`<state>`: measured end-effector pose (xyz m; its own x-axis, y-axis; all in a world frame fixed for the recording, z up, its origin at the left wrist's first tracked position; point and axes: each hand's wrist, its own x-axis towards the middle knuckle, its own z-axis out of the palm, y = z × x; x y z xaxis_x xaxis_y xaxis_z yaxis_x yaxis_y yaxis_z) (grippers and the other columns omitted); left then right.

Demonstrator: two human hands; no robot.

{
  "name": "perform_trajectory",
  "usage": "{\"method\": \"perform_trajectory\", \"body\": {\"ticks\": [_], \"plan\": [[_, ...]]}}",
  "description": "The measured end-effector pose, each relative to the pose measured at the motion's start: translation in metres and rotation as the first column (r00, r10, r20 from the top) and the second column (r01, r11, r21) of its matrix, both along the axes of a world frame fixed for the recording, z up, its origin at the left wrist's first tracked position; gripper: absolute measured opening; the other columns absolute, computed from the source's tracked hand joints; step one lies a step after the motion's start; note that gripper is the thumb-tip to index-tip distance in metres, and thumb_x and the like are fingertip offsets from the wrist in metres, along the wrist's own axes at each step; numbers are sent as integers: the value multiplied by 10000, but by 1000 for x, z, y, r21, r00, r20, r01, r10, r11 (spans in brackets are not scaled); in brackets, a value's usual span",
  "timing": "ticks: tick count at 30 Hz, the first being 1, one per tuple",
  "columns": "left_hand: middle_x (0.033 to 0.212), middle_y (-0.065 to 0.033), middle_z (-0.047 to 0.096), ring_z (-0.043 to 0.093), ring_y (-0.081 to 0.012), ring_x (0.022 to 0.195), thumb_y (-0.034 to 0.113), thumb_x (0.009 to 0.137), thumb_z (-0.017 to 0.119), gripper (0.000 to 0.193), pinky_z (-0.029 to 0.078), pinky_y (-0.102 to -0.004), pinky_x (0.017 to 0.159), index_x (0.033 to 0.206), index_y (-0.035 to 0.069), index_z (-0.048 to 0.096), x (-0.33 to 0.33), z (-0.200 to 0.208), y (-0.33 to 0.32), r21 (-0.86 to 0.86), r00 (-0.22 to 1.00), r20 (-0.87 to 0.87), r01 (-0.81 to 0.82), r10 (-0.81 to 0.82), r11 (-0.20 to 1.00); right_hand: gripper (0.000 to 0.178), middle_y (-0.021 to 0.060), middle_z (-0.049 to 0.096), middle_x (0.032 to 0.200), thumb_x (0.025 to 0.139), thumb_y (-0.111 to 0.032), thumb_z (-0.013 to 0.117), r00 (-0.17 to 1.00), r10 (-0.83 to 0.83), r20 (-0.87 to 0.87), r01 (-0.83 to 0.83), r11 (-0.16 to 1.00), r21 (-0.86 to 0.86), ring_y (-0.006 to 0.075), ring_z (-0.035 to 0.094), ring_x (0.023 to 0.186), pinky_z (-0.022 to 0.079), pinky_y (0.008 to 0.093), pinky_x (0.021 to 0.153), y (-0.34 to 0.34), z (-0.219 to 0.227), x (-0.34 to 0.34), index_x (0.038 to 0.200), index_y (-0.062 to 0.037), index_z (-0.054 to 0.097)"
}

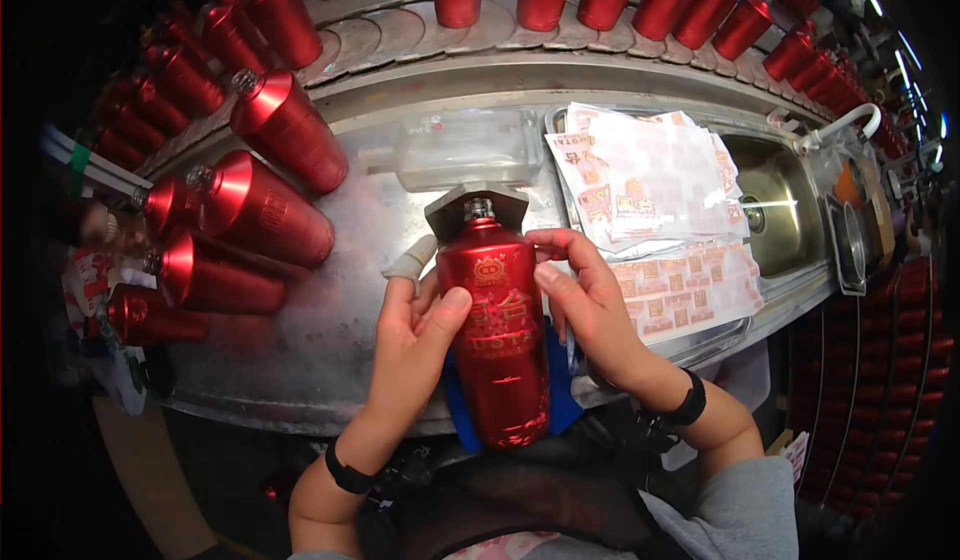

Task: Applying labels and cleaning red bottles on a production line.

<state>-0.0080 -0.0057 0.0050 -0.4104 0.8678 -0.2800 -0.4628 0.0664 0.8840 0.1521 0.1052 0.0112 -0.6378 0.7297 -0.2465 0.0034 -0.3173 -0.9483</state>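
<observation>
A glossy red bottle (500,310) with gold emblem and lettering leans toward me at the counter's front edge, its bare threaded neck pointing away. My left hand (410,330) grips its left side, thumb on the front; a pale finger cot (410,259) covers one fingertip. On the right shoulder of the bottle, my right hand (580,295) presses its thumb, with the other fingers curled beside and behind. Behind the neck shows a dark angular piece (435,222). Blue material (563,400) lies under the bottle's lower part.
Printed translucent sheets (650,185) are stacked on a tray to the right, before a metal sink (765,195) with a white faucet (850,125). A clear plastic box (470,150) sits behind the bottle. Several red bottles (270,210) stand at left; a conveyor (390,40) carries more.
</observation>
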Motion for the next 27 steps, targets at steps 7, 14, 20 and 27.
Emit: {"method": "perform_trajectory", "body": {"ticks": [7,14,20,27], "plan": [[1376,-199,513,558,-206,1219,139,971,625,731,467,-333,1021,1533,21,173,4,-1,-6,23,993,-1,121,-121,992,512,90,472,1272,948,-139,646,997,1,-79,3,999,51,15,529,724,466,188,672,-9,-7,2,1396,-42,417],[1334,-206,542,583,-212,1189,147,959,645,781,482,-340,1003,1542,32,139,5,-1,-9,19,991,-5,132,-132,991,591,79,468,1278,923,-166,678,999,15,-43,-18,998,-61,19,505,758,428,190,638,-7,-1,6,1433,-56,400],[1305,-213,561,603,-219,1162,144,954,651,791,493,-340,989,1542,34,133,5,0,-7,9,991,6,132,-132,991,749,84,463,1261,819,-234,798,999,1,52,-7,992,128,12,382,680,375,173,580,-13,-10,7,1435,-59,409],[1294,-208,567,604,-215,1158,134,952,651,782,494,-337,988,1538,34,144,6,1,-6,21,993,1,121,-121,992,686,77,468,1252,846,-208,773,1000,-9,-7,10,997,77,5,389,673,380,167,601,-10,-14,4,1414,-46,424]]}}
